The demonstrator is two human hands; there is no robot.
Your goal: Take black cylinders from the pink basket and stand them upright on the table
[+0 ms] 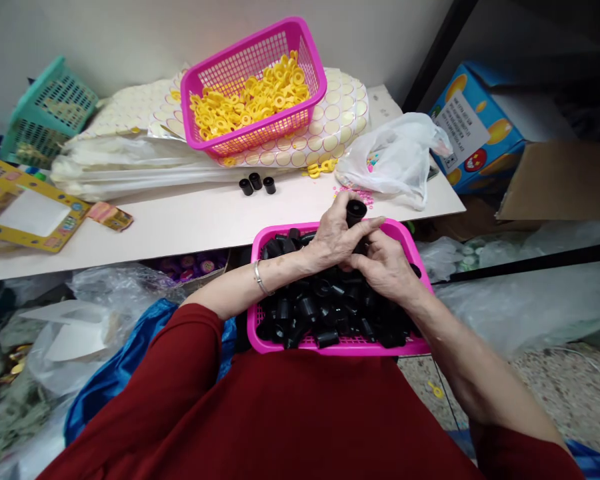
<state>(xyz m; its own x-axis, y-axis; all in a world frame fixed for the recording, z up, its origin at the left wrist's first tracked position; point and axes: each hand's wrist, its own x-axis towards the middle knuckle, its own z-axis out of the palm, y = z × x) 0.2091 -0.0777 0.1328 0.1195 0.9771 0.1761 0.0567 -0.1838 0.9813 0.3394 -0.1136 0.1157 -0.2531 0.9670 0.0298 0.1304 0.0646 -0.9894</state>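
Observation:
A pink basket [280, 343] full of black plastic tubes rests on my lap. Over its far end my left hand [333, 237] is closed around one upright black tube [355, 212]. My right hand [385, 267] lies just beneath it, fingers curled against the same tube and the left hand. Three black tubes [257, 183] stand together on the white table [190, 217] beyond the basket.
A second pink basket [310, 63] of yellow rings sits on stacked sheets at the back. A white plastic bag [397, 157] lies at the right, a teal basket [47, 110] and yellow card packaging [25, 213] at the left. Bags and a blue box [475, 127] crowd the floor around.

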